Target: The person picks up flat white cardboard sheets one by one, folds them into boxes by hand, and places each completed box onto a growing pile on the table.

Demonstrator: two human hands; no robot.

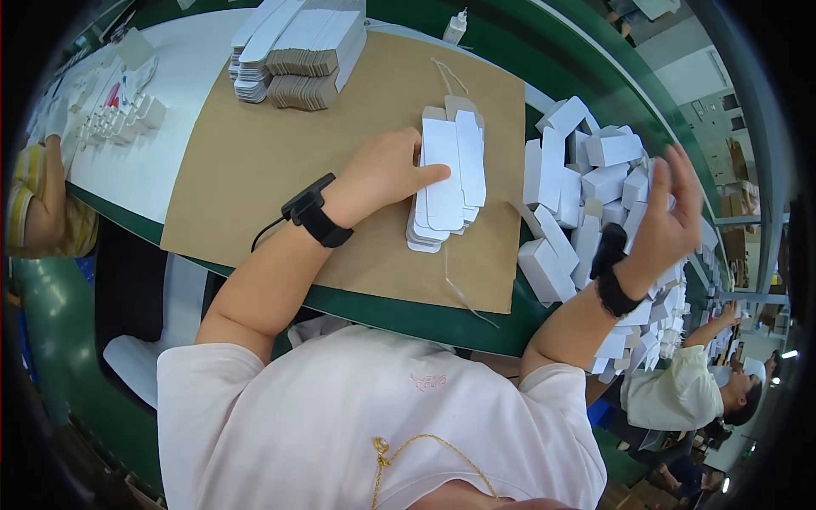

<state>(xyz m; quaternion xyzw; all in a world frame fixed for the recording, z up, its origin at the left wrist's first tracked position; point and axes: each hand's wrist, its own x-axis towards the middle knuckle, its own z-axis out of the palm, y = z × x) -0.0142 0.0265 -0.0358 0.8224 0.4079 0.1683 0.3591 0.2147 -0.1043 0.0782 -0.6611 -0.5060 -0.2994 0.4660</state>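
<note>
My left hand (pixel 389 172) is at a short stack of flat, unfolded white cartons (pixel 442 183). Its thumb lies on the top carton while the fingers close round the stack's left edge, partly hidden. A loose pale string (pixel 463 294) runs out from under this stack. Over on the right, my right hand (pixel 671 212) is raised above a heap of folded white boxes (pixel 605 183). Its fingers are stretched out, and I see nothing held in it. Both wrists wear black bands.
A brown cardboard sheet (pixel 340 127) covers much of the table. Bundles of flat cartons (pixel 302 51) stand at its far left edge. A small white bottle (pixel 456 27) stands at the back. Small white items (pixel 127 119) lie on the left. Other people (pixel 680 391) sit at both sides.
</note>
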